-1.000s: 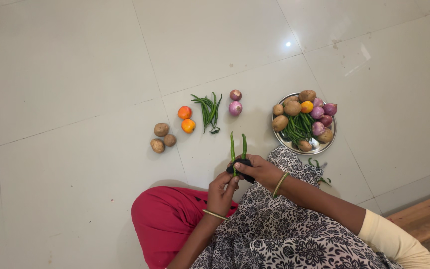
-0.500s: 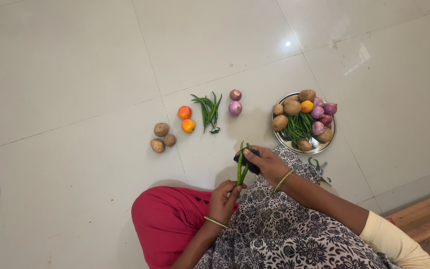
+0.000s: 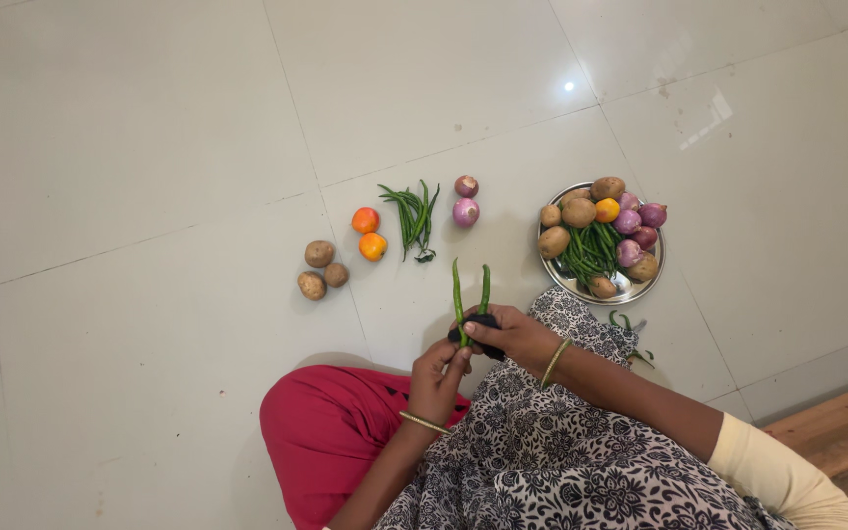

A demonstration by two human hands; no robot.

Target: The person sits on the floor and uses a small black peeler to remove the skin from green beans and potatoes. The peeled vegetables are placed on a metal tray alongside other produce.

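Down at the lap: patterned black-and-white dress [image 3: 581, 471], red cloth [image 3: 331, 432] over the knee. Left hand [image 3: 436, 378] curled tight round the lower ends of two green chillies [image 3: 458, 294], tips standing up and slightly apart. Right hand [image 3: 512, 334] closed over a small black tool [image 3: 478, 322] pressed against those same chillies. Gold bangle on each wrist. Out past the hands, pale glossy floor tiles [image 3: 149, 147] with thin grout lines and one bright light spot. On the tiles, left to right: three potatoes [image 3: 319, 268], two tomatoes [image 3: 369, 234], a loose bunch of chillies [image 3: 412, 218], two onions [image 3: 464, 201]. Off to the right, a steel plate [image 3: 630, 287] heaped with potatoes, onions, chillies and one tomato. Bottom right corner, a strip of wooden edge [image 3: 836, 432].
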